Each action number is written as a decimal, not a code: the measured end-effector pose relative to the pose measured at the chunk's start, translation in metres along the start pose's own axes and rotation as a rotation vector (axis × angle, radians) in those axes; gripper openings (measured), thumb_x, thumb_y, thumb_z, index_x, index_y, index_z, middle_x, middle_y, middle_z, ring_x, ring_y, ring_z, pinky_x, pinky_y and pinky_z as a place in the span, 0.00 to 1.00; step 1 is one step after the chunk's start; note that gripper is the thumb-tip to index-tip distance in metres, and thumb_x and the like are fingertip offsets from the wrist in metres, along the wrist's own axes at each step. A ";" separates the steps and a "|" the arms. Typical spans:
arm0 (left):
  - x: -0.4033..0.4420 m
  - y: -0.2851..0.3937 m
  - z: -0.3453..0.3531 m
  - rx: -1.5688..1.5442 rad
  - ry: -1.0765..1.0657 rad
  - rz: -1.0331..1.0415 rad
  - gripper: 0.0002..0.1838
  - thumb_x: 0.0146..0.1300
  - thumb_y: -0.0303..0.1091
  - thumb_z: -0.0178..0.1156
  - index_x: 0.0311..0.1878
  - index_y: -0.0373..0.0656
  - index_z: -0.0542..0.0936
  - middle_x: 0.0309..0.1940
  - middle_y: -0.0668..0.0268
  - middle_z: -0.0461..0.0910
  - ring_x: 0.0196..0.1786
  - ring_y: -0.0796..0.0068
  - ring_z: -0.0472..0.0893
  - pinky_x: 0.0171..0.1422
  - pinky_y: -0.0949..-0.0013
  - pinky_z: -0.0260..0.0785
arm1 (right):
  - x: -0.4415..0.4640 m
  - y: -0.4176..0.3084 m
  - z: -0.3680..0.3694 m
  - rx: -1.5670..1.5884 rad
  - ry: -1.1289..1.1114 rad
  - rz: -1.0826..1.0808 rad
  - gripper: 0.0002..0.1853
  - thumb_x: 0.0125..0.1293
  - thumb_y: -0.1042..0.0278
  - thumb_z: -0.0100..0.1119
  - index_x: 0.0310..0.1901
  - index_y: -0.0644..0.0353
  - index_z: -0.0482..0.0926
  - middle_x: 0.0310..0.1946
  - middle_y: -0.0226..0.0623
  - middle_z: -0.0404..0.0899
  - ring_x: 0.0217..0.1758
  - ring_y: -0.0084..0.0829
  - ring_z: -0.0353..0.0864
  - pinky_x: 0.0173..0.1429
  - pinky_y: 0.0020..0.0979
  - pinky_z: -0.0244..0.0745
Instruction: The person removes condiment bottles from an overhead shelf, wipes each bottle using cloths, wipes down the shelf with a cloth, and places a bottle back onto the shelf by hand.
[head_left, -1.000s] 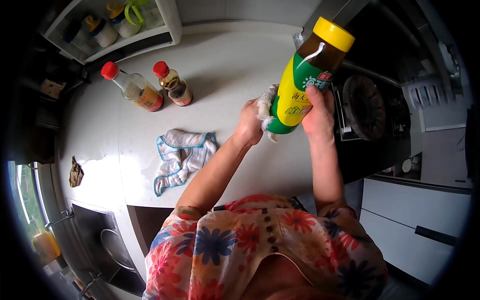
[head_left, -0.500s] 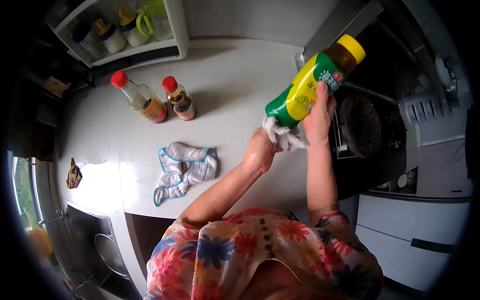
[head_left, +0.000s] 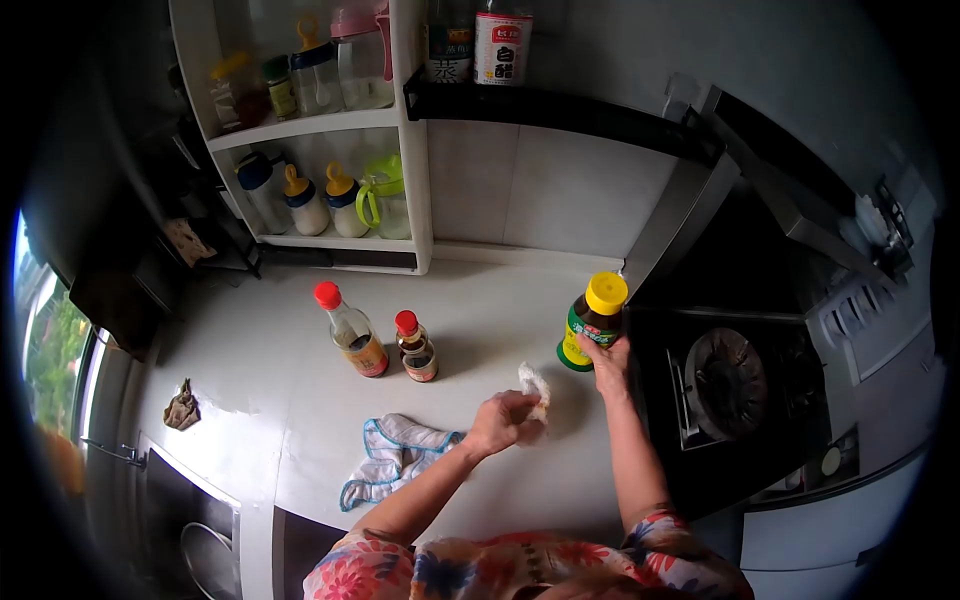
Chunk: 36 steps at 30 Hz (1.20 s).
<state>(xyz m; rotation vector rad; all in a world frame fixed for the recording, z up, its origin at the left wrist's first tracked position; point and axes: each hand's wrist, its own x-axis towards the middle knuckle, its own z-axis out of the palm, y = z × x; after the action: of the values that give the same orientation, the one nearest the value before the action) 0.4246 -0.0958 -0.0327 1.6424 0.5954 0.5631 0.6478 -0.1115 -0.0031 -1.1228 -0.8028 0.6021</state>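
My right hand (head_left: 612, 362) is wrapped round a green and yellow labelled sauce bottle (head_left: 592, 325) with a yellow cap. The bottle is upright at the right side of the counter, beside the stove. My left hand (head_left: 505, 420) is closed on a crumpled white cloth (head_left: 534, 388) over the middle of the counter, slightly blurred. Left of it, a white cloth with blue edging (head_left: 400, 455) lies rumpled, partly behind my left forearm. Behind that cloth stand a red-capped glass bottle (head_left: 358, 340) and a smaller red-capped bottle (head_left: 416, 348) of dark liquid.
A white shelf unit (head_left: 418, 190) with several jars and pitchers stands at the back. A black rack (head_left: 560, 110) with bottles hangs on the wall. On the right is the stove (head_left: 725, 385); at lower left, the sink (head_left: 190, 500). A brown rag (head_left: 182, 406) lies near the window.
The sauce bottle has gone from tilted and raised to upright, lower down. My left hand and its cloth have come away from the bottle's base. My view has tipped up.
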 end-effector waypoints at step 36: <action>0.271 0.350 -0.154 0.727 0.836 0.146 0.42 0.34 0.57 0.74 0.47 0.33 0.73 0.43 0.54 0.80 0.48 0.60 0.81 0.51 0.63 0.74 | -0.134 0.017 -0.011 -1.014 -0.368 0.307 0.30 0.57 0.43 0.63 0.48 0.64 0.74 0.25 0.37 0.81 0.29 0.38 0.82 0.36 0.36 0.75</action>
<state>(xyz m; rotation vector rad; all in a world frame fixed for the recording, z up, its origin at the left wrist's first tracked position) 0.5503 0.1526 0.3442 2.1059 1.4193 1.2687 0.5782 -0.2148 -0.0556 -2.1244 -1.3300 0.6777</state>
